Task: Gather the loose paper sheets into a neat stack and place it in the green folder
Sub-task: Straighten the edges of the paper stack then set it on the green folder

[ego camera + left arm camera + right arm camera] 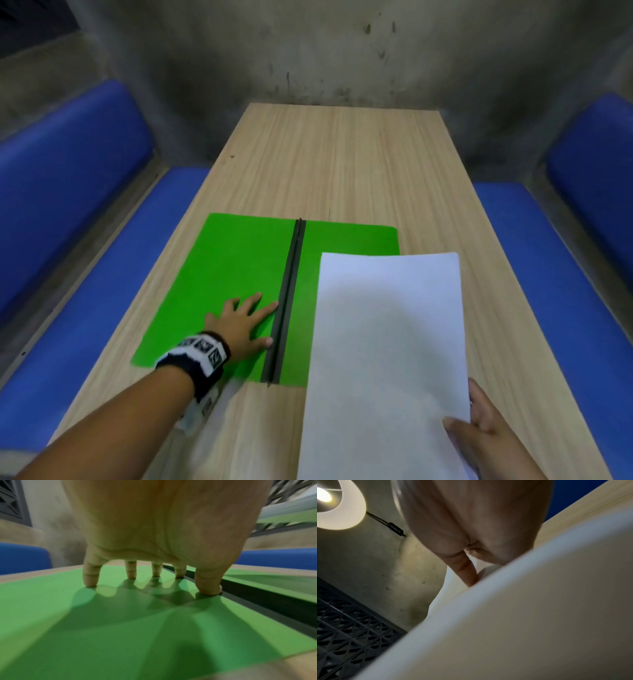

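The green folder [239, 267] lies open on the wooden table, its dark spine [289, 298] running down the middle. My left hand [245, 323] presses flat on the folder's left flap [120, 622], fingers [131, 570] spread and straight, thumb beside the spine [257, 595]. My right hand [479, 428] pinches the near right corner of the white paper stack [387, 342], thumb on top. The stack hangs lifted over the folder's right flap and the table's near right part. In the right wrist view the paper [539, 615] curves up and hides most of my fingers [464, 569].
The wooden table [342, 164] stretches away to a grey wall [325, 51]. Blue padded benches [78, 212] [565, 260] run along both long sides. A lit lamp [332, 503] and a dark grate show in the right wrist view.
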Tool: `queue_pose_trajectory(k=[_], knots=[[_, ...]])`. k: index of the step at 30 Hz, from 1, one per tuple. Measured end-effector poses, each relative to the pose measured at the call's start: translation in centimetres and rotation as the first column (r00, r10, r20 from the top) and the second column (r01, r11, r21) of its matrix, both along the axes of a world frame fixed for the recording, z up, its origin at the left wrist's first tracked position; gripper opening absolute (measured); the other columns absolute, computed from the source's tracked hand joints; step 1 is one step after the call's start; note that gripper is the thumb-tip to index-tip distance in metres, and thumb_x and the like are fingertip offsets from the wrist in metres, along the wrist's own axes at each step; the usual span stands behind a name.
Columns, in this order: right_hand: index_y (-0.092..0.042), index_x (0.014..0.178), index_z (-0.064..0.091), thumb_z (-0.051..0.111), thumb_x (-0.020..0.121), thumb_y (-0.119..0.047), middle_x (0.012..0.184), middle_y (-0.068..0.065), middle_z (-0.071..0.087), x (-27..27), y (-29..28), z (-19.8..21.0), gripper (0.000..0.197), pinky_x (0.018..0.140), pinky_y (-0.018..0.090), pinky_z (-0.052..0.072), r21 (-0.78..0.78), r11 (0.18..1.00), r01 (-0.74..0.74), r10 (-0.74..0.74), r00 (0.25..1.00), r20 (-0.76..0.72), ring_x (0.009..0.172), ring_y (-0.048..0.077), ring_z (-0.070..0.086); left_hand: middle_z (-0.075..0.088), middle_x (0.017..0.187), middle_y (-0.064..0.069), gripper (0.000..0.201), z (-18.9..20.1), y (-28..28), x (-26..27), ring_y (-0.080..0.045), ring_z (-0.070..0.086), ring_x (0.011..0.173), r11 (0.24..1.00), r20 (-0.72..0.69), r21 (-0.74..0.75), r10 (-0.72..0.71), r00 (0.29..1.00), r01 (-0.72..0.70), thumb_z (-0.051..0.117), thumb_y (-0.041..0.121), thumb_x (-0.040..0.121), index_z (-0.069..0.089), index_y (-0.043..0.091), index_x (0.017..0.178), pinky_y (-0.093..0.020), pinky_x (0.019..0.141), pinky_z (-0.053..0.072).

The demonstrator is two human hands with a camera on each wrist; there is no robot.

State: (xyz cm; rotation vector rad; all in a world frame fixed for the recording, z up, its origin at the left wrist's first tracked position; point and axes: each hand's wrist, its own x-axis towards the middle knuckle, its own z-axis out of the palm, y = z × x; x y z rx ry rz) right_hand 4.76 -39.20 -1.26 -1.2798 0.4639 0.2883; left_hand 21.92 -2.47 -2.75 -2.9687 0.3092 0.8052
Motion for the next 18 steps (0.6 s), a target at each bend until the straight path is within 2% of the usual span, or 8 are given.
queue_pose_trajectory(k=[2, 4, 7, 9, 11, 13, 16, 18], knots=[[-0.012, 0.122, 0.057, 0.031, 0.085, 0.028, 0.113, 0.018, 0.070, 0.6, 1.2, 0.9, 0.060, 0.088, 0.043, 0.052, -0.023, 1.000, 0.015, -0.014, 1.000, 0.023, 0.105, 0.034, 0.067, -0.004, 0.159, 0.016, 0.075, -0.4, -0.3, -3.7, -0.028, 0.011, 0.144, 0.999, 0.047, 0.000, -0.047, 0.998, 0.047, 0.039, 0.072, 0.080, -0.008, 0.060, 0.138, -0.060, 0.102, 0.031], [-0.014, 0.126, 0.055, 0.032, 0.086, 0.025, 0.120, 0.010, 0.069, 0.6, 2.2, 2.6, 0.061, 0.095, 0.044, 0.051, -0.003, 1.000, -0.007, 0.008, 0.999, 0.033, 0.112, 0.029, 0.065, -0.003, 0.159, 0.015, 0.076, -0.3, -0.7, -7.7, -0.028, 0.012, 0.144, 0.997, 0.074, -0.001, -0.074, 0.994, 0.075, 0.038, 0.072, 0.080, -0.010, 0.059, 0.138, -0.058, 0.102, 0.031], [-0.023, 0.124, 0.055, 0.038, 0.086, 0.021, 0.119, 0.003, 0.069, 0.4, 2.9, 2.6, 0.060, 0.085, 0.038, 0.057, -0.048, 0.996, -0.078, 0.079, 0.997, 0.012, 0.106, 0.019, 0.069, -0.001, 0.160, 0.014, 0.076, -0.1, -1.1, -13.0, -0.028, 0.016, 0.143, 0.995, 0.095, -0.025, -0.091, 0.991, 0.094, 0.029, 0.076, 0.076, -0.011, 0.058, 0.138, -0.057, 0.100, 0.030], [-0.025, 0.121, 0.056, 0.040, 0.086, 0.020, 0.112, 0.001, 0.072, -0.2, 3.0, 1.9, 0.059, 0.079, 0.036, 0.058, -0.093, 0.992, -0.087, 0.084, 0.996, -0.028, 0.100, 0.019, 0.071, 0.021, 0.157, 0.012, 0.076, 0.5, -1.7, -15.5, -0.034, 0.037, 0.134, 0.998, 0.002, -0.013, -0.068, 0.998, 0.068, 0.027, 0.076, 0.069, 0.004, 0.058, 0.139, -0.062, 0.089, 0.039], [-0.021, 0.125, 0.055, 0.038, 0.084, 0.022, 0.113, 0.007, 0.072, -0.8, 3.1, 1.3, 0.061, 0.091, 0.048, 0.053, -0.080, 0.994, -0.080, 0.074, 0.995, -0.070, 0.103, 0.030, 0.069, 0.046, 0.144, 0.010, 0.076, 0.8, -1.8, -17.4, -0.033, 0.058, 0.115, 1.000, -0.062, 0.021, -0.022, 0.998, 0.023, 0.035, 0.077, 0.064, 0.024, 0.057, 0.137, -0.061, 0.069, 0.049], [-0.019, 0.127, 0.054, 0.034, 0.082, 0.024, 0.115, 0.010, 0.071, -1.5, 3.0, 0.3, 0.065, 0.094, 0.052, 0.050, -0.088, 0.993, -0.077, 0.068, 0.993, -0.100, 0.105, 0.033, 0.068, 0.037, 0.150, 0.011, 0.076, 0.2, -1.8, -18.6, -0.034, 0.050, 0.125, 0.999, -0.032, -0.037, -0.019, 0.999, 0.018, 0.036, 0.077, 0.068, 0.015, 0.058, 0.139, -0.064, 0.078, 0.045], [-0.021, 0.128, 0.054, 0.034, 0.078, 0.024, 0.116, 0.008, 0.070, -1.8, 2.7, -1.1, 0.070, 0.086, 0.045, 0.055, -0.178, 0.980, -0.090, 0.065, 0.988, -0.142, 0.104, 0.028, 0.068, 0.001, 0.160, 0.013, 0.077, -0.3, -1.8, -19.6, -0.031, 0.016, 0.144, 0.996, 0.064, -0.071, -0.044, 0.997, 0.049, 0.036, 0.073, 0.079, -0.010, 0.058, 0.138, -0.064, 0.102, 0.025], [-0.025, 0.129, 0.053, 0.035, 0.076, 0.021, 0.119, 0.005, 0.069, -1.6, 2.4, -1.4, 0.072, 0.091, 0.046, 0.053, -0.260, 0.958, -0.122, 0.083, 0.984, -0.158, 0.107, 0.026, 0.067, -0.007, 0.159, 0.014, 0.077, 0.0, -2.0, -19.9, -0.028, 0.007, 0.146, 0.995, 0.071, -0.095, -0.027, 0.997, 0.034, 0.036, 0.072, 0.081, -0.013, 0.058, 0.138, -0.062, 0.106, 0.021]])
